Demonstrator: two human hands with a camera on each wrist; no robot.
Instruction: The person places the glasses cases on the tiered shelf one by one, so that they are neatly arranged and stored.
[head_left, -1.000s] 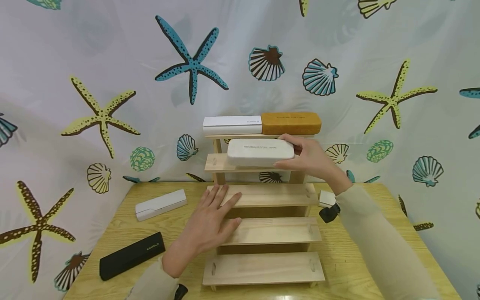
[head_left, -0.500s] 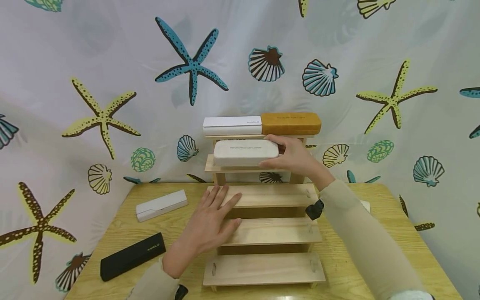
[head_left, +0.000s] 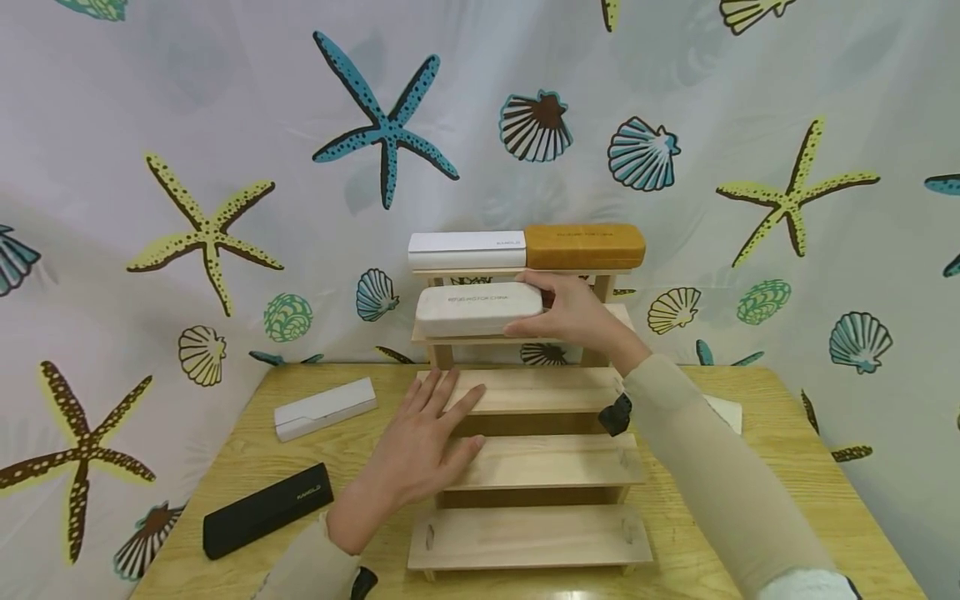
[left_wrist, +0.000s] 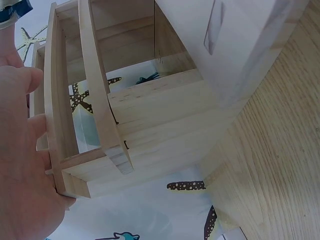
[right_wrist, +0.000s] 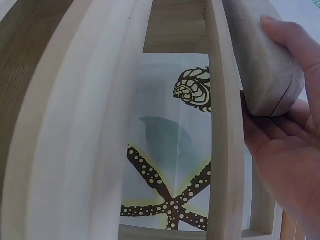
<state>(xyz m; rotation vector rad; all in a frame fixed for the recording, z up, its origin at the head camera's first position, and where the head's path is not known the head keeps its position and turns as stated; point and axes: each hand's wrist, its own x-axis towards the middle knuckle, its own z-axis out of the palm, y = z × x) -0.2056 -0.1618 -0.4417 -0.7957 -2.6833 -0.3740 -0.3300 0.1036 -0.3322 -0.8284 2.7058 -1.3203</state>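
A white glasses case (head_left: 480, 308) with printed lettering sits along the left part of the second shelf from the top of a stepped wooden rack (head_left: 551, 533). My right hand (head_left: 581, 317) grips its right end, thumb in front and fingers behind; the right wrist view shows the case (right_wrist: 265, 60) between thumb and fingers. My left hand (head_left: 420, 442) lies with fingers spread on the left side of the third shelf. Along the top shelf a white case (head_left: 467, 250) and an orange-brown glasses case (head_left: 585, 246) stand end to end.
On the wooden table (head_left: 750, 500), left of the rack, lie a white case (head_left: 325, 408) and a black case (head_left: 267, 510). A white object (head_left: 726, 412) is partly hidden behind my right forearm. A patterned curtain (head_left: 480, 183) hangs close behind the rack.
My right hand has moved left and slightly down with the white glasses case, bringing it to the left end of the second shelf. My left hand has stayed in place.
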